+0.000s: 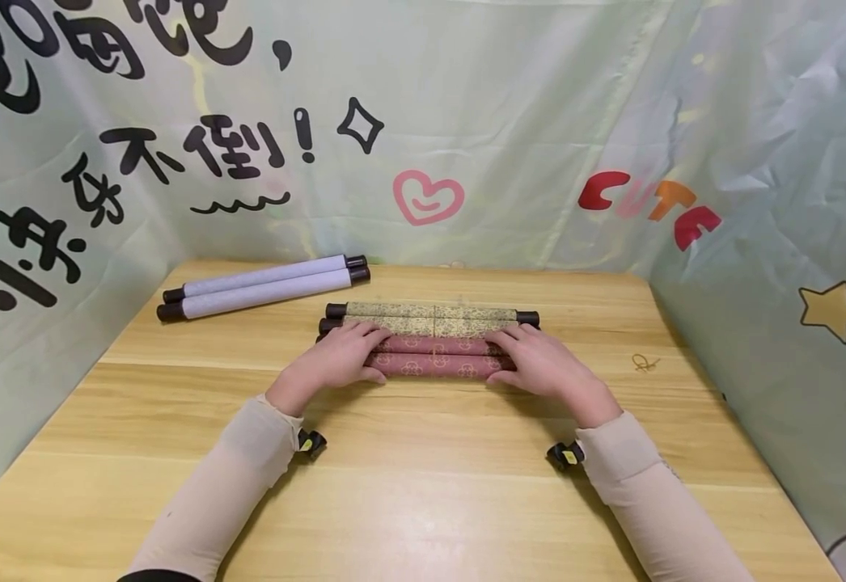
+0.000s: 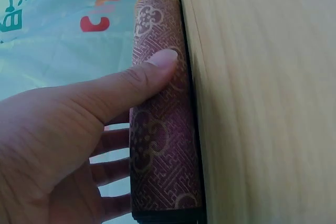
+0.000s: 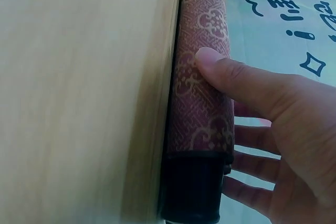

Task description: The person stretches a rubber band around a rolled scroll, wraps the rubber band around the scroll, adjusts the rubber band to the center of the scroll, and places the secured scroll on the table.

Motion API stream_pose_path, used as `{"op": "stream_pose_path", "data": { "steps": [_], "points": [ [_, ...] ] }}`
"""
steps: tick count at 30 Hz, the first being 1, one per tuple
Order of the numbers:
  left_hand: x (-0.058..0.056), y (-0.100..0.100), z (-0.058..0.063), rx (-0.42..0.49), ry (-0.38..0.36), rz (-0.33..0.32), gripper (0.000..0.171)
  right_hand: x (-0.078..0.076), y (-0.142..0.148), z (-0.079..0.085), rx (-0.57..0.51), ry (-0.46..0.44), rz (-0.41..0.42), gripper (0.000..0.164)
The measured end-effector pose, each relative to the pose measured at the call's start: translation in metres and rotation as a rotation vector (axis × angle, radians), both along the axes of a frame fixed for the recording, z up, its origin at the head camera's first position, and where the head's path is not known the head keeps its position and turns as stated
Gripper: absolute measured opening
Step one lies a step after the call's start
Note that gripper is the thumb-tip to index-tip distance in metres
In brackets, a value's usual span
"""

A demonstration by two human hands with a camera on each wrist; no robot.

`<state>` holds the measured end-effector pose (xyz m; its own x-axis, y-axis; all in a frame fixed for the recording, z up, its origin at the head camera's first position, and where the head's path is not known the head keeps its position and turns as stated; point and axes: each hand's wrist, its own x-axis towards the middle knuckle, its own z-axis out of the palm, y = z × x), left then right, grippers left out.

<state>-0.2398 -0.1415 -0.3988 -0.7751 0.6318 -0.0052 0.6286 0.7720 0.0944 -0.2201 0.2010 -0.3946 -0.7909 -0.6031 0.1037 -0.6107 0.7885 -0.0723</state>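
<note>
Two dark red scrolls with a gold flower pattern lie side by side, the nearer red scroll (image 1: 433, 367) in front of the other red scroll (image 1: 433, 346). Behind them, two beige patterned scrolls (image 1: 459, 327) with black end knobs lie parallel. My left hand (image 1: 339, 356) grips the left part of the red scrolls, thumb on the near side and fingers over the top. At the right part, my right hand (image 1: 539, 361) holds them the same way. Both wrist views show a thumb pressing the red scroll (image 2: 157, 145), with a thin yellow tie around its middle.
Two lavender scrolls (image 1: 270, 294) with black knobs lie together at the table's back left. A small loop of brown string (image 1: 644, 364) is on the wooden table (image 1: 423, 493) to the right. A printed pale green cloth (image 1: 510, 121) surrounds the table's back and sides.
</note>
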Motion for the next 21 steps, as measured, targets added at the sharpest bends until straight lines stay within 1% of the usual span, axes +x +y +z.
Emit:
{"op": "stream_pose_path", "data": {
  "steps": [3, 10, 17, 21],
  "points": [
    [0.001, -0.001, 0.000, 0.002, -0.004, -0.006, 0.080, 0.000, 0.001, -0.001, -0.011, -0.021, -0.017, 0.072],
    [0.002, 0.001, -0.003, 0.005, 0.007, -0.013, 0.079, 0.000, 0.003, 0.000, -0.015, -0.028, -0.033, 0.073],
    [0.005, 0.002, -0.003, 0.002, 0.000, -0.011, 0.080, 0.003, 0.008, -0.001, -0.022, -0.026, -0.024, 0.070],
    [0.006, 0.002, -0.004, 0.008, -0.008, 0.001, 0.078, 0.004, 0.017, 0.001, -0.038, -0.025, -0.049, 0.065]
  ]
}}
